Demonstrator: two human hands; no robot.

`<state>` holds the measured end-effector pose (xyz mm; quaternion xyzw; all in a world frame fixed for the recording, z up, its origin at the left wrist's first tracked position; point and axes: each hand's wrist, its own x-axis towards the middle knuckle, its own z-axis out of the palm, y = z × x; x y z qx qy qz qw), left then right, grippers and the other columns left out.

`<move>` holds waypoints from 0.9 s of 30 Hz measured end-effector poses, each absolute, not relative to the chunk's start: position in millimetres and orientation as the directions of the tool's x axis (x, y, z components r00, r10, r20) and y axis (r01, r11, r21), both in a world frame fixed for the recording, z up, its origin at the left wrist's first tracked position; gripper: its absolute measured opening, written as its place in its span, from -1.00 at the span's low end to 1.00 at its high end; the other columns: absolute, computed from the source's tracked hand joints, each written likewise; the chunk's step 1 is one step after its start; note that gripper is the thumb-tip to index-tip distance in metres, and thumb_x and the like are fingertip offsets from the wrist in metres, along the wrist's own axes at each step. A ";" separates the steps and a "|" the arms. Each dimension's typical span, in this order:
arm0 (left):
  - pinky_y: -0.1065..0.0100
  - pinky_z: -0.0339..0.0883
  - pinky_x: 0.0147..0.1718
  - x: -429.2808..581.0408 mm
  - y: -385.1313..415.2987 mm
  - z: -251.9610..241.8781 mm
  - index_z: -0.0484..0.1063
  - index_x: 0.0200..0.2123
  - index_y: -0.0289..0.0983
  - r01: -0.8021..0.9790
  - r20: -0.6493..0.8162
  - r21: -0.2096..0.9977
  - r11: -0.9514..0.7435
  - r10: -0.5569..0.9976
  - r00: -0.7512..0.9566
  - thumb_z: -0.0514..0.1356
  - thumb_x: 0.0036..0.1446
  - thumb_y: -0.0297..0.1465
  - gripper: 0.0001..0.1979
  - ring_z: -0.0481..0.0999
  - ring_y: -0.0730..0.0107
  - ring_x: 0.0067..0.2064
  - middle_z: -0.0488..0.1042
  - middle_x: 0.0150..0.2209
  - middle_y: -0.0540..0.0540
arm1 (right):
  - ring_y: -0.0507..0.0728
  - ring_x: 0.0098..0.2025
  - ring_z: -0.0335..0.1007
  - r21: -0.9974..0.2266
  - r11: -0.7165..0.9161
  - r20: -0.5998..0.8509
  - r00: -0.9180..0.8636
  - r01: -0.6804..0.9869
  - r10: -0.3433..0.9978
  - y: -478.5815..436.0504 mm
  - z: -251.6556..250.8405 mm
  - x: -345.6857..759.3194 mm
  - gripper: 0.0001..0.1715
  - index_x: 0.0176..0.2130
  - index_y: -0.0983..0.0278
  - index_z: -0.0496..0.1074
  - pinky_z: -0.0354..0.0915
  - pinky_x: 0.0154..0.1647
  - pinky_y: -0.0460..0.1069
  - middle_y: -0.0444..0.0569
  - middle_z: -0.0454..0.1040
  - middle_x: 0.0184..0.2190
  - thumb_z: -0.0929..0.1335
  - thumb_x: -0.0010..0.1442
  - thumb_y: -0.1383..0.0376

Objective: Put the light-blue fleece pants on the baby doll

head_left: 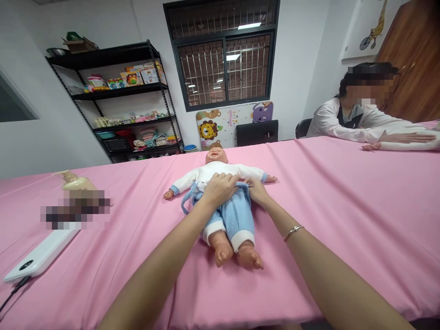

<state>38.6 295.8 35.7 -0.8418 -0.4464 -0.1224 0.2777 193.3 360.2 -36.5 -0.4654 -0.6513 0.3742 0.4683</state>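
Note:
A baby doll (216,156) lies on its back on the pink table cover (343,197), head away from me, bare feet toward me. It wears a white top and light blue knitted trousers (237,217). My left hand (220,189) rests on the doll's belly, fingers curled at the trouser waistband. My right hand (257,190) touches the doll's side at the waistband, with a thin bracelet on the wrist. A blue strap loop hangs at the doll's left side.
A white flat device (41,254) with a cable lies at the table's left edge, behind it a cream pump bottle (74,181). A seated person (364,114) rests arms on the table at far right. A black shelf rack (127,101) stands by the wall.

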 end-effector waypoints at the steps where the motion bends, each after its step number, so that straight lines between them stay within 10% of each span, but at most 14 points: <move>1: 0.16 0.21 -0.13 30.2 290.2 34.2 0.27 0.02 -0.26 0.843 0.499 -0.306 -0.443 0.679 0.538 0.09 0.22 -0.28 -0.68 0.42 0.16 -0.11 0.45 -0.16 -0.13 | 0.05 -0.36 0.27 -0.918 0.263 0.243 -0.106 0.297 0.964 360.7 -34.8 199.1 -0.74 -0.44 0.33 0.30 0.20 -0.31 -0.07 -0.04 0.41 -0.46 0.34 -0.16 0.20; 5: 0.10 0.16 0.03 -20.2 277.7 21.8 0.23 0.08 -0.33 0.972 0.675 0.175 -0.155 0.738 -0.004 0.21 0.09 -0.15 -0.44 0.30 0.04 0.09 0.36 0.04 -0.27 | 0.06 -0.29 0.33 -0.982 0.122 0.093 -0.191 0.146 0.977 354.3 -19.2 204.7 -0.61 -0.30 0.34 0.35 0.21 -0.33 -0.09 -0.02 0.46 -0.36 0.36 -0.26 0.34; 8: 0.18 0.30 -0.16 -58.1 276.1 12.5 0.35 -0.07 -0.43 0.765 0.423 0.644 0.019 0.824 -0.377 0.17 0.08 -0.09 -0.47 0.43 0.02 -0.08 0.45 -0.14 -0.32 | 0.09 -0.11 0.36 -0.992 0.041 0.070 -0.249 -0.120 0.966 341.5 -2.0 195.8 -0.47 -0.18 0.33 0.39 0.26 -0.18 -0.08 0.02 0.48 -0.17 0.36 -0.26 0.37; 10: 0.27 0.32 -0.34 -72.6 272.9 11.3 0.42 -0.22 -0.40 0.597 0.204 0.802 0.004 0.938 -0.280 0.14 0.09 -0.05 -0.52 0.48 0.13 -0.28 0.49 -0.34 -0.23 | 0.12 -0.01 0.33 -0.991 0.068 0.097 -0.264 -0.115 0.960 332.3 6.2 189.4 -0.51 -0.17 0.31 0.43 0.24 -0.03 -0.04 0.01 0.46 -0.09 0.40 -0.18 0.26; 16: 0.40 0.33 -0.30 -66.8 261.0 16.2 0.42 -0.16 -0.32 0.320 0.163 0.934 -0.158 0.987 0.013 0.31 -0.10 -0.25 -0.58 0.46 0.28 -0.22 0.49 -0.26 -0.10 | 0.06 -0.34 0.28 -0.946 0.229 0.165 -0.269 0.228 0.949 320.5 4.5 177.2 -0.67 -0.39 0.39 0.46 0.16 -0.29 -0.06 -0.06 0.47 -0.41 0.37 -0.08 0.16; 20: 0.38 0.29 -0.40 -53.6 263.9 10.8 0.42 -0.31 -0.30 0.187 0.111 0.979 -0.082 0.983 -0.145 0.20 -0.05 -0.24 -0.73 0.43 0.32 -0.37 0.44 -0.45 -0.03 | 0.03 -0.35 0.26 -0.994 0.099 0.086 -0.205 0.054 0.975 323.4 -1.5 174.7 -0.69 -0.36 0.37 0.45 0.16 -0.31 -0.08 -0.08 0.47 -0.39 0.31 -0.02 0.17; 27: 0.30 0.30 -0.05 -58.7 250.9 20.9 0.44 -0.08 -0.27 0.060 -0.013 0.998 0.007 0.995 0.096 0.34 -0.10 -0.17 -0.50 0.43 0.16 0.00 0.49 -0.07 -0.15 | 0.07 -0.15 0.40 -0.970 -0.218 -0.158 -0.406 -0.104 0.900 326.0 -2.3 192.2 -0.60 -0.18 0.31 0.47 0.29 -0.08 -0.06 -0.04 0.50 -0.12 0.41 -0.08 0.26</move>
